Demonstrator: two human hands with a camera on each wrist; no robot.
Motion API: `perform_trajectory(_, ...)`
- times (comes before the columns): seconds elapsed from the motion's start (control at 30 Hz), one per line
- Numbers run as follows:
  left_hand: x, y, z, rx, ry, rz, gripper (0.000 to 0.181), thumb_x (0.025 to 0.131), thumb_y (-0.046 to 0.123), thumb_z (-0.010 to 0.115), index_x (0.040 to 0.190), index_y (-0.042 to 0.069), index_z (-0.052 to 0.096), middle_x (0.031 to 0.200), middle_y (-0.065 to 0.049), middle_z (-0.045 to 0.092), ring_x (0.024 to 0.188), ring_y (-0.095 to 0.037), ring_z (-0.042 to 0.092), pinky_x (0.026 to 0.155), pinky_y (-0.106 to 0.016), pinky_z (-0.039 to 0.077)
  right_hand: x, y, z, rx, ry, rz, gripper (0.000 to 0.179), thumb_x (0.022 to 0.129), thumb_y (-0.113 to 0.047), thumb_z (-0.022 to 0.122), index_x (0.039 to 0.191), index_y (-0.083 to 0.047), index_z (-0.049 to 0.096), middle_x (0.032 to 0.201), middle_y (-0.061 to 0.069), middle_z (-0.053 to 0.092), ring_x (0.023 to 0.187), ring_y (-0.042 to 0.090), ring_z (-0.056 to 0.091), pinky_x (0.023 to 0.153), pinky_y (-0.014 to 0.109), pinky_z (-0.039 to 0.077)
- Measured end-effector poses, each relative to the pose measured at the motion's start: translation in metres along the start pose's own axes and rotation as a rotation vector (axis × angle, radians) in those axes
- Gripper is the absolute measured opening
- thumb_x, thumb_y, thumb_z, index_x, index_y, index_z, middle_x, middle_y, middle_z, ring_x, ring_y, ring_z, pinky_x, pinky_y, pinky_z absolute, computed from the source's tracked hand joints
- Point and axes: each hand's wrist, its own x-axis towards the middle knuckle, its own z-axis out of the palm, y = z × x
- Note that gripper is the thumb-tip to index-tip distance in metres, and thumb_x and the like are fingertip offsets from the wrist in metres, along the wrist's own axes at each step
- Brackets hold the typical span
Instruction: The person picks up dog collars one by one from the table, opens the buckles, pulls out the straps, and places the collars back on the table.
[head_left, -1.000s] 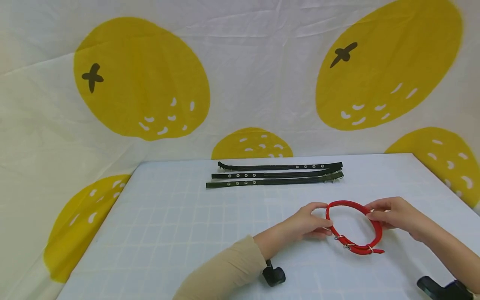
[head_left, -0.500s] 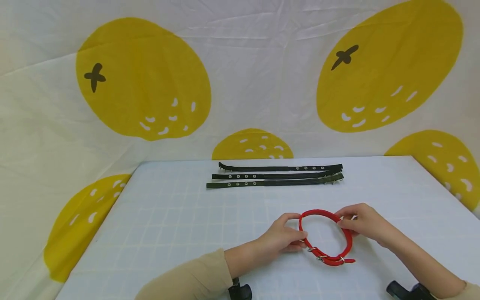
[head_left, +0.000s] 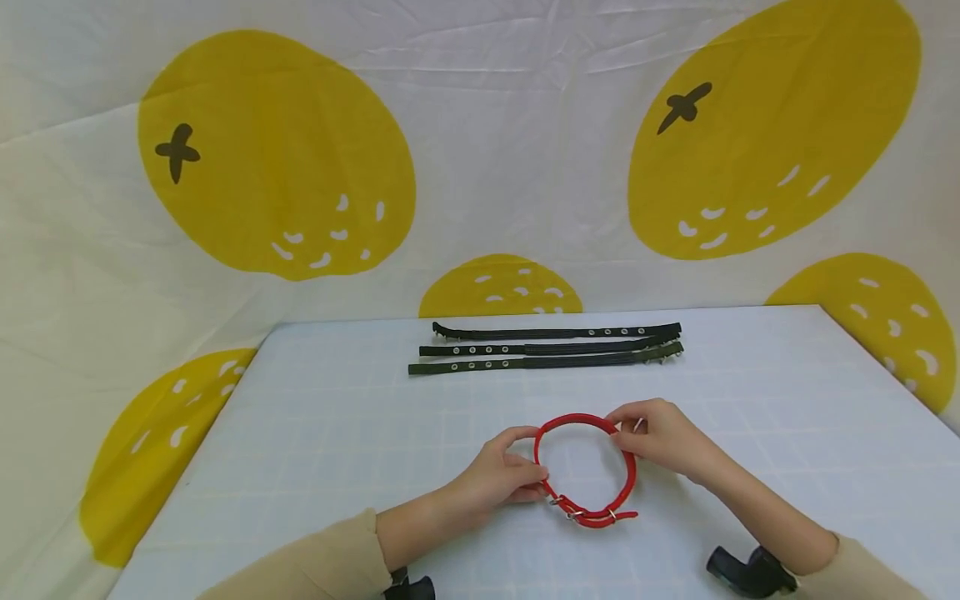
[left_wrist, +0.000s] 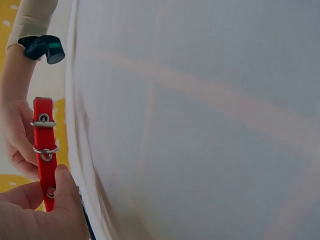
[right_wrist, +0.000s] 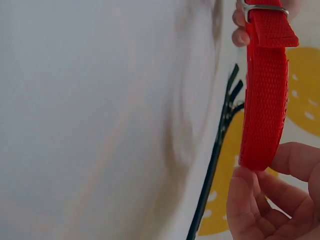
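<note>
A red collar [head_left: 628, 475], buckled into a ring, is held up over the table between both hands. My left hand [head_left: 491, 475] pinches its left side with thumb and fingers; in the left wrist view the thumb presses the red webbing [left_wrist: 46, 170] beside a metal eyelet. On the upper right side of the ring, my right hand [head_left: 663, 437] pinches the band. The silver buckle [head_left: 573, 515] and the loose strap end face down and toward me. In the right wrist view the strap end [right_wrist: 274, 35] passes under a metal loop.
Three dark straps [head_left: 555, 333] with eyelets and metal fittings lie side by side at the back of the white-clothed table [head_left: 315, 450]. Behind the table hangs a white cloth with yellow fruit shapes [head_left: 277, 150].
Both hands have moved left across the table, carrying the red collar from the right side toward the middle. Their hold on it looks the same. The dark straps have stayed put.
</note>
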Motion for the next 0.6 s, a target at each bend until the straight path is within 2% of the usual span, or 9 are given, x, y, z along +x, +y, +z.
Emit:
perform_trajectory(0.33, -0.017, 0.001, -0.023, 0.01, 0.026, -0.025, 0.055, 0.085, 0.003, 0.066, 0.135, 0.01, 0.043, 0.087, -0.012, 0.067, 0.07, -0.018, 0.065, 0.071, -0.033, 0.056, 0.005, -0.017, 0.015, -0.096, -0.045, -0.158, 0.02, 0.083, -0.01, 0.067, 0.101, -0.003, 0.068, 0.076, -0.004, 0.059, 0.067, 0.011, 0.051, 0.054, 0.022, 0.047)
perform_trajectory(0.5, -0.022, 0.006, -0.031, 0.032, 0.054, -0.03, 0.057, 0.087, 0.008, 0.065, 0.137, 0.01, 0.04, 0.089, -0.012, 0.068, 0.07, -0.017, 0.064, 0.07, -0.031, 0.055, -0.001, -0.029, 0.02, -0.202, 0.095, -0.246, 0.023, 0.081, -0.008, 0.07, 0.104, -0.008, 0.068, 0.088, -0.004, 0.062, 0.079, 0.015, 0.057, 0.062, 0.024, 0.05)
perform_trajectory(0.6, -0.023, 0.011, -0.035, 0.044, 0.072, -0.025, 0.057, 0.087, 0.011, 0.065, 0.138, 0.01, 0.039, 0.091, -0.013, 0.068, 0.07, -0.016, 0.064, 0.07, -0.029, 0.055, -0.005, -0.034, 0.022, -0.244, 0.178, -0.341, 0.024, 0.08, -0.009, 0.073, 0.103, -0.01, 0.068, 0.092, -0.004, 0.063, 0.084, 0.018, 0.059, 0.067, 0.029, 0.053)
